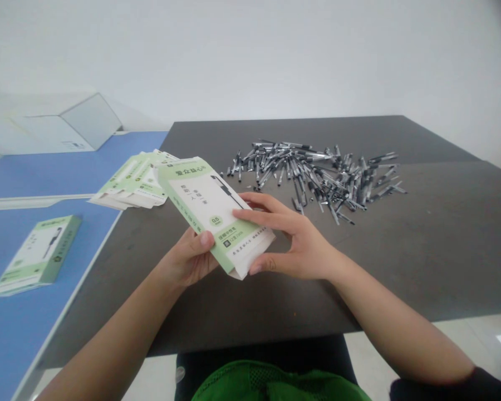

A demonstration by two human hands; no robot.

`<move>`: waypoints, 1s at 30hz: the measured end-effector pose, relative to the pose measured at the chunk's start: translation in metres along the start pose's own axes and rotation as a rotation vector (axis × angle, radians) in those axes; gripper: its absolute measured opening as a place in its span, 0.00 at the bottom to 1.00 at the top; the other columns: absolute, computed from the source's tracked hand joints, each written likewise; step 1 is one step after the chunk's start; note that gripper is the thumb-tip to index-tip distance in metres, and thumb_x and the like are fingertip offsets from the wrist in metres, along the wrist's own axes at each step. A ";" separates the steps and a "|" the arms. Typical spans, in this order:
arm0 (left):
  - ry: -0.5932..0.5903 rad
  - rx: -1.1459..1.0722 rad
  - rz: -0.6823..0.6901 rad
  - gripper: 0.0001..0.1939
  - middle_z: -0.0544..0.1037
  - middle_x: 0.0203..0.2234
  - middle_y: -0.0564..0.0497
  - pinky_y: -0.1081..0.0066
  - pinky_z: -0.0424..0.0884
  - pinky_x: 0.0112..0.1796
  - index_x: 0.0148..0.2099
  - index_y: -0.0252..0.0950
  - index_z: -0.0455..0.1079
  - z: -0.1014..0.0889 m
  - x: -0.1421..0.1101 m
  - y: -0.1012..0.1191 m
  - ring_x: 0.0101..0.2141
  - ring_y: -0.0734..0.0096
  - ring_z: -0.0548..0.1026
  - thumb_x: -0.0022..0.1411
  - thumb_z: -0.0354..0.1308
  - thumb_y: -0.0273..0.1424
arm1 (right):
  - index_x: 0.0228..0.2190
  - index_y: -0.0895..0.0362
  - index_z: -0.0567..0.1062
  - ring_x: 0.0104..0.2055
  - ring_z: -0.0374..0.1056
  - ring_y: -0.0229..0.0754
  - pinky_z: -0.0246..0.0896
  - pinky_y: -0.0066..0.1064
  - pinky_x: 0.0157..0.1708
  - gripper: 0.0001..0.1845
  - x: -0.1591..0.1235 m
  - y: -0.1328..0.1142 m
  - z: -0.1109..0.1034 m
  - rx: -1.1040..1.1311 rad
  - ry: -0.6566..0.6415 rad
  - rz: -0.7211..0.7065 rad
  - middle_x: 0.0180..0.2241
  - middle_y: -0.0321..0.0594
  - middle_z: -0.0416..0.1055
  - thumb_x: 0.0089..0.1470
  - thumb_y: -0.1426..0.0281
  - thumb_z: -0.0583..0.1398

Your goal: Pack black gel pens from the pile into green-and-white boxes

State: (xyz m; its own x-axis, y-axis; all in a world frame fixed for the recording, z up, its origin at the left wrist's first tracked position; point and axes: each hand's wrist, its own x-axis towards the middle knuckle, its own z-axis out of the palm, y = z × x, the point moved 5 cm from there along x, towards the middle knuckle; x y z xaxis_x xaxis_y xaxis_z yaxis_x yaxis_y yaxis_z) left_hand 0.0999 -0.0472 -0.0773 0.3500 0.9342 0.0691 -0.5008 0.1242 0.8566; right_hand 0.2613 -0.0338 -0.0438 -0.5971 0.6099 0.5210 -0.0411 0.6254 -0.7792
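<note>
Both my hands hold a flat green-and-white cardboard pen box [211,214] up above the dark tabletop, tilted with a pen picture on its face. My left hand [190,257] grips its lower left edge, with the thumb on the front. My right hand [294,239] spans its right end, fingers across the face and thumb at the lower corner. Beyond my right hand lies a loose pile of several black-and-silver pens [313,178]. To the left of the held box, several matching boxes [133,181] lie fanned in an overlapping row.
The pens and fanned boxes rest on a dark grey table [426,262]. Left of it stands a blue table [25,178] with a white edge, bearing a single green-and-white pen box [35,256]. A pale translucent box [89,120] stands at the far left, against a white wall.
</note>
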 end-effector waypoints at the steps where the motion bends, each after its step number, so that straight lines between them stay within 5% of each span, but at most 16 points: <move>1: -0.021 -0.006 -0.012 0.38 0.84 0.47 0.49 0.71 0.81 0.43 0.66 0.44 0.65 0.000 -0.001 0.001 0.47 0.58 0.82 0.54 0.71 0.41 | 0.58 0.49 0.74 0.66 0.59 0.52 0.56 0.50 0.65 0.35 0.000 0.000 0.000 0.005 0.003 -0.012 0.64 0.48 0.61 0.49 0.60 0.72; 10: -0.058 -0.021 -0.008 0.39 0.85 0.42 0.51 0.75 0.80 0.43 0.66 0.45 0.64 0.002 0.000 0.004 0.43 0.64 0.84 0.54 0.73 0.40 | 0.53 0.50 0.79 0.62 0.65 0.51 0.63 0.48 0.61 0.25 0.002 0.002 0.008 0.044 0.154 -0.066 0.60 0.49 0.68 0.53 0.62 0.70; 16: 0.064 0.028 0.002 0.47 0.84 0.44 0.47 0.63 0.82 0.43 0.68 0.46 0.60 -0.005 -0.001 0.005 0.48 0.51 0.82 0.49 0.73 0.48 | 0.54 0.49 0.78 0.63 0.65 0.50 0.63 0.47 0.62 0.23 0.002 0.001 0.002 -0.004 0.123 -0.048 0.60 0.47 0.68 0.56 0.64 0.68; 19: 0.031 0.015 0.012 0.45 0.83 0.47 0.45 0.54 0.80 0.48 0.67 0.45 0.61 -0.006 -0.002 0.006 0.50 0.46 0.80 0.50 0.71 0.51 | 0.53 0.48 0.78 0.62 0.66 0.49 0.66 0.45 0.60 0.22 0.001 0.004 -0.003 0.104 0.049 0.042 0.60 0.44 0.68 0.56 0.67 0.68; 23: -0.043 0.039 0.063 0.41 0.83 0.48 0.43 0.58 0.80 0.49 0.65 0.40 0.63 -0.007 -0.004 0.010 0.50 0.49 0.80 0.54 0.68 0.49 | 0.51 0.48 0.79 0.60 0.67 0.47 0.72 0.39 0.53 0.21 0.000 0.009 0.002 0.226 0.115 0.060 0.57 0.44 0.69 0.55 0.67 0.68; 27: -0.078 0.167 0.077 0.37 0.84 0.46 0.45 0.60 0.80 0.47 0.63 0.39 0.66 -0.014 -0.005 0.019 0.50 0.48 0.80 0.55 0.67 0.48 | 0.51 0.50 0.77 0.53 0.71 0.44 0.73 0.36 0.47 0.23 0.003 0.016 0.005 0.164 0.118 0.080 0.56 0.45 0.69 0.53 0.66 0.69; 30: 0.005 0.432 0.108 0.34 0.83 0.46 0.44 0.58 0.80 0.44 0.58 0.39 0.71 -0.031 -0.014 0.037 0.48 0.44 0.80 0.52 0.68 0.47 | 0.44 0.54 0.79 0.42 0.73 0.39 0.72 0.35 0.43 0.14 0.004 0.015 -0.012 0.038 0.077 0.118 0.50 0.44 0.72 0.54 0.69 0.68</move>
State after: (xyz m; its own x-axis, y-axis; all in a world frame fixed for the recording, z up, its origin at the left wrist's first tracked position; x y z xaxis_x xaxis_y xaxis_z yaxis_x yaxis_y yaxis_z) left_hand 0.0516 -0.0449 -0.0621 0.3093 0.9360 0.1679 -0.1570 -0.1238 0.9798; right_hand 0.2678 -0.0158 -0.0492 -0.5360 0.7150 0.4488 -0.0054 0.5287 -0.8488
